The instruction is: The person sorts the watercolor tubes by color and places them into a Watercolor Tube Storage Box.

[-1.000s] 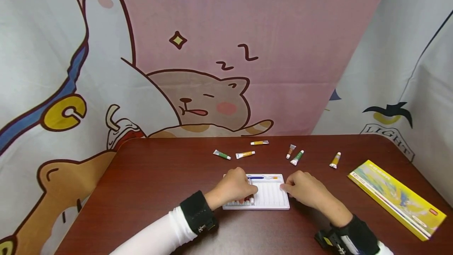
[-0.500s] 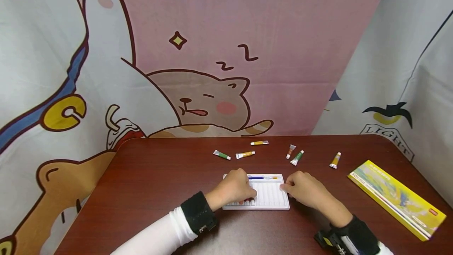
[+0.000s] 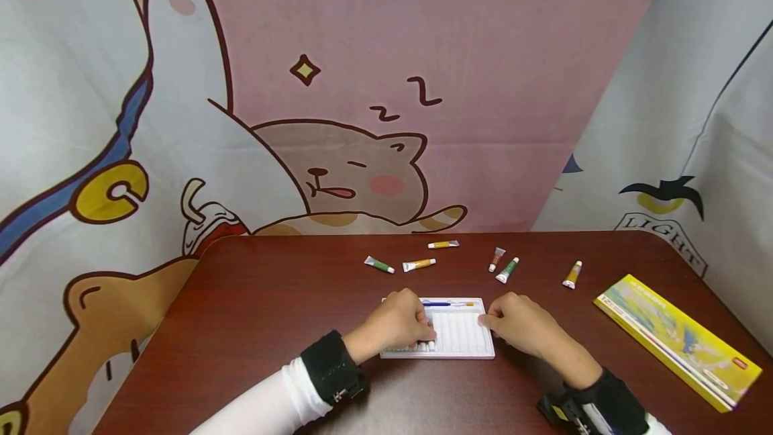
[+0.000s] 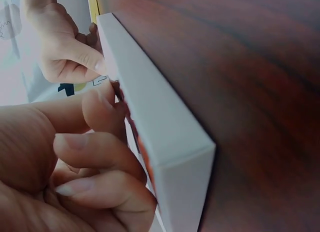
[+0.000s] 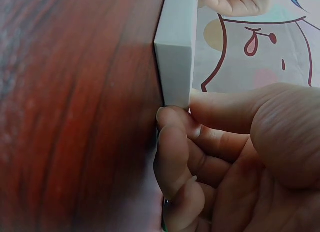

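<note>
A white plastic tray with narrow slots lies on the table. Its left slots hold paint tubes, mostly covered by my left hand. That hand's fingers are curled at a paint tube beside the bare slots, its white cap showing below the fingertips. In the left wrist view, thumb and index finger meet just over the tray wall; the tube's body is largely hidden. My right hand pinches the tray's right edge, thumb on top and fingers against the side. A blue-handled paintbrush lies in the tray's top groove.
Behind the tray lie loose paint tubes: green, yellow, another yellow, brown, a second green and a further yellow. A yellow box sits at the right on the brown table.
My left hand has shifted slightly left and toward me over the tube in its slot, uncovering a little more of the tray. My right hand keeps its hold on the edge.
</note>
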Demonstrator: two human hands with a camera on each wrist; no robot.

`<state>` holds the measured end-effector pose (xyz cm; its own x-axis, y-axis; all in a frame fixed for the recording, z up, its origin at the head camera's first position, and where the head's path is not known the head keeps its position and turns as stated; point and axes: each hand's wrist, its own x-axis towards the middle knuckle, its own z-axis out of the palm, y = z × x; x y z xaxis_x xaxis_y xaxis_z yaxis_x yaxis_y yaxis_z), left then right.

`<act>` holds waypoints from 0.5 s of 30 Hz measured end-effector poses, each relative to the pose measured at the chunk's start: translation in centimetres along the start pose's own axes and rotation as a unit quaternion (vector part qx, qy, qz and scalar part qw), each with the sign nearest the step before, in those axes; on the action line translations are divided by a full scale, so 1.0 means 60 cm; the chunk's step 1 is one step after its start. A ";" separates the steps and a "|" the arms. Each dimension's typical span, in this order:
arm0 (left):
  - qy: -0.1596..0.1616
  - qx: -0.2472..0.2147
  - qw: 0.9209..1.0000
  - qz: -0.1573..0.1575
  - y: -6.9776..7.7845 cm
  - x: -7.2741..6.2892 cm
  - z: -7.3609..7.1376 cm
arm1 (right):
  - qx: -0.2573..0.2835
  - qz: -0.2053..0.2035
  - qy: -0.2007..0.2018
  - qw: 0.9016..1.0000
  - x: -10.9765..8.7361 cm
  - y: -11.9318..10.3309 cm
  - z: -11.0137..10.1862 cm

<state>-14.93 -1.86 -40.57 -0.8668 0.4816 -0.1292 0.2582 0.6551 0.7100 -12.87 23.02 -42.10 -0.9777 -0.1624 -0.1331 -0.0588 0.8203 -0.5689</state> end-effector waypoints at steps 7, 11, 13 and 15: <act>0.016 0.027 1.000 0.004 0.000 0.003 0.004 | 0.003 0.003 -0.001 1.000 -0.001 -0.002 -0.001; 0.018 0.049 0.999 0.004 0.003 0.003 0.004 | 0.001 0.001 -0.001 1.000 0.000 -0.002 0.000; 0.016 0.058 0.998 0.003 0.004 0.003 0.005 | 0.000 0.002 -0.001 1.000 0.000 -0.002 0.000; 0.013 0.067 0.998 0.004 0.005 0.005 0.007 | -0.001 0.004 -0.001 1.000 0.000 -0.001 0.000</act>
<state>-14.91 -1.29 -40.67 -0.8751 0.4723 -0.1052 0.3171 0.7241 0.6125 -12.86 22.97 -42.07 -0.9777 -0.1564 -0.1400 -0.0505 0.8227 -0.5662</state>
